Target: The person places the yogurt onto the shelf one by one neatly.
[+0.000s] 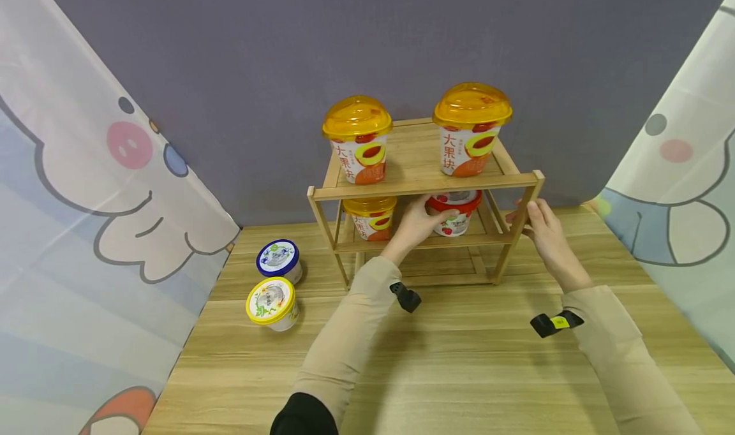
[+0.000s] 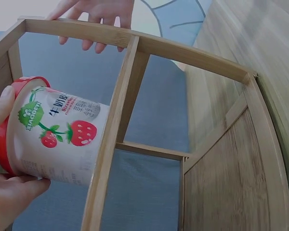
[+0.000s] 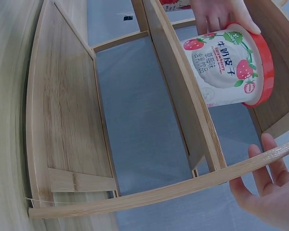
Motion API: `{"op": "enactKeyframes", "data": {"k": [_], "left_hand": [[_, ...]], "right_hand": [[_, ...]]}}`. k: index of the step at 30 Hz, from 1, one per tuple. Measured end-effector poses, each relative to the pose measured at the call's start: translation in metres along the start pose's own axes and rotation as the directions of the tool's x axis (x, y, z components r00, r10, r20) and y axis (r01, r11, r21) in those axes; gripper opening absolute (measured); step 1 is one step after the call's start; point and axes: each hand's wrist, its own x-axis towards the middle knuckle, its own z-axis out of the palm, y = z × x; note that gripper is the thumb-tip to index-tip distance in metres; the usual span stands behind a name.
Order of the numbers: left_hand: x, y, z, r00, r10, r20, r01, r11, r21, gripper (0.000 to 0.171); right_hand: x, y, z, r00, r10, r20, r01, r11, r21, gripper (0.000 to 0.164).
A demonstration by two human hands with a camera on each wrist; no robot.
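Note:
My left hand (image 1: 416, 226) reaches into the middle level of a wooden rack (image 1: 425, 184) and grips a strawberry milk pudding tub (image 2: 62, 132) by its red lid, thumb on one side and fingers on the other. The tub is white with printed strawberries and stands upright in the head view. At the rack's right front post, my right hand (image 1: 542, 231) holds the wood, its fingertips (image 3: 268, 140) showing past the slat. Left of the tub on that level stands a fruit cup (image 1: 373, 221) with a yellow lid.
Two fruit cups with domed yellow lids, a left one (image 1: 360, 140) and a right one (image 1: 471, 130), stand on the top shelf. Left of the rack, a blue-lidded tub (image 1: 278, 259) and a yellow-lidded tub (image 1: 272, 302) sit on the wooden table (image 1: 459, 371).

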Motion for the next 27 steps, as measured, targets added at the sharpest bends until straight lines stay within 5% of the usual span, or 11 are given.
{"op": "enactKeyframes", "data": {"k": [8,27], "left_hand": [[-0.0002,-0.0021,0.0044,1.0,-0.001,-0.018,0.001,1.0,0.001,0.057],[-0.0013,-0.002,0.0091,0.999,-0.004,0.036,0.006,0.999,-0.051,0.06]], "right_hand": [[-0.0002,0.0002,0.0013,1.0,-0.009,-0.004,0.009,0.997,0.074,0.032],[-0.0004,-0.0023,0.001,1.0,0.0,-0.004,0.0,1.0,0.007,0.034]]}}
